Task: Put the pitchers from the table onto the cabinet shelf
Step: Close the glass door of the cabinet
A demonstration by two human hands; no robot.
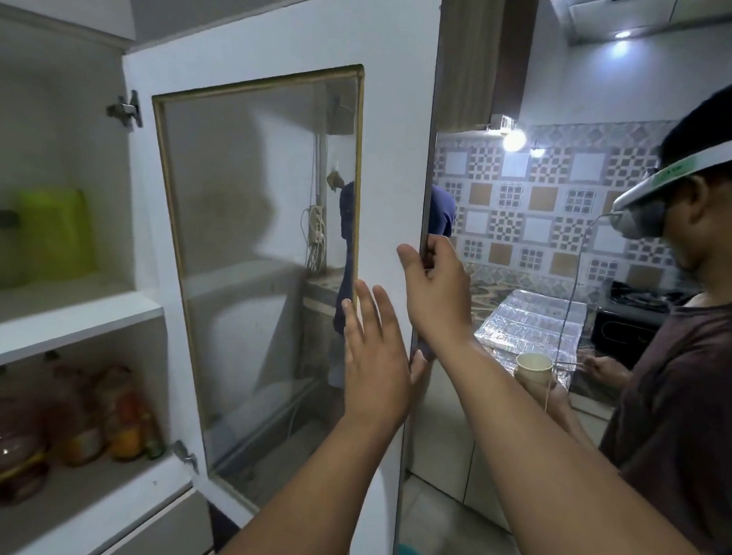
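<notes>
Pitchers [14, 447] on lower cabinet shelf, left of both hands; right hand [435, 290] gripping door edge [429, 151], left hand [375, 364] flat, empty.

No words or numbers could be read anywhere. The white band of the headset [710, 160] on the person at the right had a green mark, but it was too blurry to read. The bottles [99, 414] on the low shelf at the left had labels, also too blurry.
</notes>
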